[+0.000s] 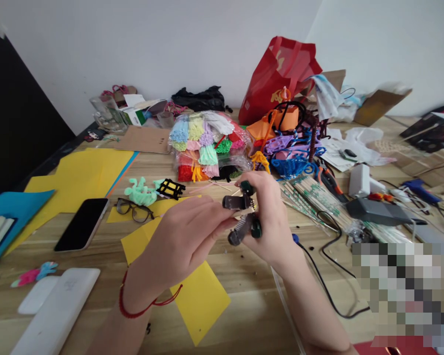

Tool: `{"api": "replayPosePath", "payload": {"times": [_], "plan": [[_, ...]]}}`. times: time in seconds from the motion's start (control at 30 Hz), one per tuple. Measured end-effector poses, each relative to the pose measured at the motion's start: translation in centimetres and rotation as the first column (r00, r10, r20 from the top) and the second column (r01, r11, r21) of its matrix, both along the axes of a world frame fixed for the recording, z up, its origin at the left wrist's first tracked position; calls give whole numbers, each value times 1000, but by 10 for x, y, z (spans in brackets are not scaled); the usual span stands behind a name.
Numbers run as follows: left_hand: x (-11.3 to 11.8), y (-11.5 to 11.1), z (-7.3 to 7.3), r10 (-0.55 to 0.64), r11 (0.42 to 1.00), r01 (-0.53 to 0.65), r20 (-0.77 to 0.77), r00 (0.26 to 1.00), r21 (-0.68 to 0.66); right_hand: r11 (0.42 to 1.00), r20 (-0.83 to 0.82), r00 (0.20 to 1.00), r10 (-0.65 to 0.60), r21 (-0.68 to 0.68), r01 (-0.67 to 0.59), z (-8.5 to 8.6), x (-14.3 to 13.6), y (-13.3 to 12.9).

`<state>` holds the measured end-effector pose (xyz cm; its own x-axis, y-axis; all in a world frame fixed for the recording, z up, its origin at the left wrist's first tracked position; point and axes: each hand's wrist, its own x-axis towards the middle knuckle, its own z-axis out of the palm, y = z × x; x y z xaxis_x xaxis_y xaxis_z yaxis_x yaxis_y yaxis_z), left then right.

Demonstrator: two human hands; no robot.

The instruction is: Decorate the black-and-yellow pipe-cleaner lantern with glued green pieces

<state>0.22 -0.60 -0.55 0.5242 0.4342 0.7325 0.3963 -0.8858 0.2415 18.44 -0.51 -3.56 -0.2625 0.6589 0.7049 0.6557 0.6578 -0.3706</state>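
Note:
In the middle of the head view, my right hand (268, 217) is wrapped round dark pliers (237, 232) with green-trimmed handles. Their ridged jaws stand apart and point left. My left hand (185, 234), a red cord bracelet on its wrist, is closed in a pinch on a thin pale strip (246, 212), which lies between the jaws. Some of the fingertips are hidden. Below my hands lie yellow paper pieces (201, 303). Just beyond my left hand are a small black lattice with a yellow inside (171, 188) and a mint-green fuzzy figure (141, 191).
Bagged coloured pipe cleaners (209, 145) and a red bag (277, 74) stand at the back. On the right are wrapped sticks (310, 199), orange-handled pliers (328, 180), a blue glue gun (421, 191) and a black cable (330, 291). Glasses (135, 209) and a phone (82, 224) lie left.

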Motion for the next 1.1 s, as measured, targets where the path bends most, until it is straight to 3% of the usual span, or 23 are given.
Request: {"api": "replayPosePath", "payload": {"times": [0.33,0.8,1.1], "plan": [[2,-1,-1,-5,999,6,12,1000,-42,997,-4,998,-63,42,63,-2,-1,2],[0,3,-6,-26,997,25,-9,1000,-79,994,-41,993,108,0,-108,3,0,3],[1,3,-4,-51,994,51,2,999,-102,1000,-6,1000,9,28,-9,0,-1,2]]}}
